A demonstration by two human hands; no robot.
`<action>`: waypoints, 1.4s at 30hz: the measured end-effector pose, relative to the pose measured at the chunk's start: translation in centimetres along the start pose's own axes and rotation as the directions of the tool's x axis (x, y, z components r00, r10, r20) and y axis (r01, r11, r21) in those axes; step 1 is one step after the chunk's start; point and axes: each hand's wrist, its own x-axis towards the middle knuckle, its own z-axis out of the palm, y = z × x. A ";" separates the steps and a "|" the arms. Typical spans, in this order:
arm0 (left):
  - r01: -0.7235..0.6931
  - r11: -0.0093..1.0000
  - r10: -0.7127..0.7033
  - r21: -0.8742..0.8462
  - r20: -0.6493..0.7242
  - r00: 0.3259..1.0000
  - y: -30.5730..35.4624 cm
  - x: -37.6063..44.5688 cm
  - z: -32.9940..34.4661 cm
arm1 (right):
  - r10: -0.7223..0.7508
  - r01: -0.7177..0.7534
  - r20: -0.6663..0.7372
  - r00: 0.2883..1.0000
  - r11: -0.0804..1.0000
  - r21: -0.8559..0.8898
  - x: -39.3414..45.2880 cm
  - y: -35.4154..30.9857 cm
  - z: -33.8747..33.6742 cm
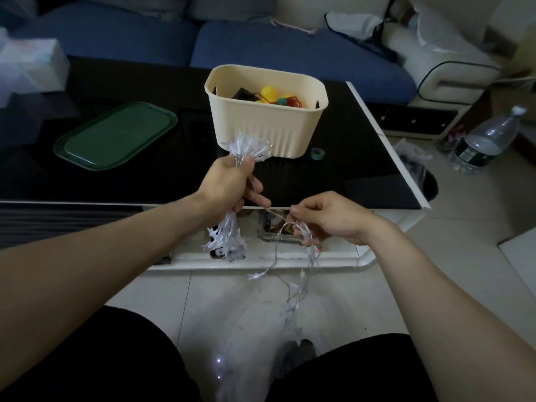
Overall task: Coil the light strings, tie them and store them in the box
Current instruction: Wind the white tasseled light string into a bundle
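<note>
My left hand [232,184] grips a coiled bundle of the white star light string [249,147]; star tips stick out above my fist and below it. From the bundle a thin wire runs right to my right hand [322,217], which pinches the string's loose part. The remaining string hangs from that hand down to the tiled floor between my knees. The cream box [261,129] stands on the black table just behind my left hand, and it holds another light string with yellow and green bulbs [274,95] and red wire.
The green lid [116,134] lies on the black table [87,184] to the left of the box. A small green tape roll [318,153] sits right of the box. A water bottle [487,140] stands on the floor at right. A blue sofa is behind.
</note>
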 end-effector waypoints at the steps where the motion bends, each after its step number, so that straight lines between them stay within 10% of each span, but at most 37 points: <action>1: 0.003 1.000 -0.003 0.001 0.001 1.000 0.0 0.0 0.0 | 0.007 -0.007 -0.002 1.000 1.000 -0.004 0.0 0.0 -0.1; 31: -0.020 0.999 0.019 0.041 0.010 1.000 -0.8 0.7 -0.3 | 0.108 -0.104 0.053 0.993 0.991 -0.086 -0.4 0.5 -0.8; 37: -0.026 0.998 0.025 0.050 0.012 1.000 -0.7 0.6 -0.4 | 0.413 -0.378 -0.084 0.907 0.710 -0.594 -0.9 -0.2 -2.0; 42: -0.060 0.996 0.059 0.071 0.011 0.998 -0.3 0.2 -0.4 | 0.452 -0.526 -0.308 0.837 0.510 -0.681 -0.3 -0.9 -2.5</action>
